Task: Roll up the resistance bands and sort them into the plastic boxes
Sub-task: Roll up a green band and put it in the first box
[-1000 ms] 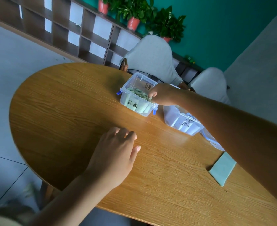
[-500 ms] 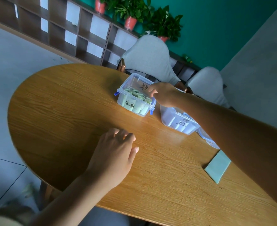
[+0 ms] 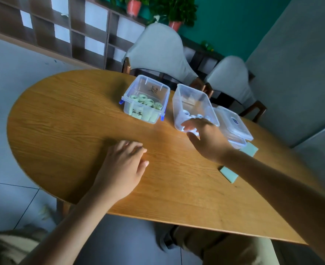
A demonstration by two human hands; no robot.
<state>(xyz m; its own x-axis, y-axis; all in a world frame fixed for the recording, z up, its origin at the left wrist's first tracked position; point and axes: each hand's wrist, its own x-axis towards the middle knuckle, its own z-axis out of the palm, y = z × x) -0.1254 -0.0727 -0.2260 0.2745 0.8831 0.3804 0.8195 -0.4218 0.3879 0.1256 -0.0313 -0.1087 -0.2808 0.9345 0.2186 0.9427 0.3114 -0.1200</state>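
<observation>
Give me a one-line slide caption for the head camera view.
Right hand at the clear plastic box of white rolls; left hand flat on the oval wooden table.

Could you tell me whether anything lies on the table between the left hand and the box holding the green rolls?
Nothing: in the head view only bare wooden table lies between the left hand and the green-roll box.

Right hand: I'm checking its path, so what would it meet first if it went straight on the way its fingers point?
Probably the near wall of the clear box holding white rolls; the right hand is already at it, though whether it touches is unclear.
</observation>
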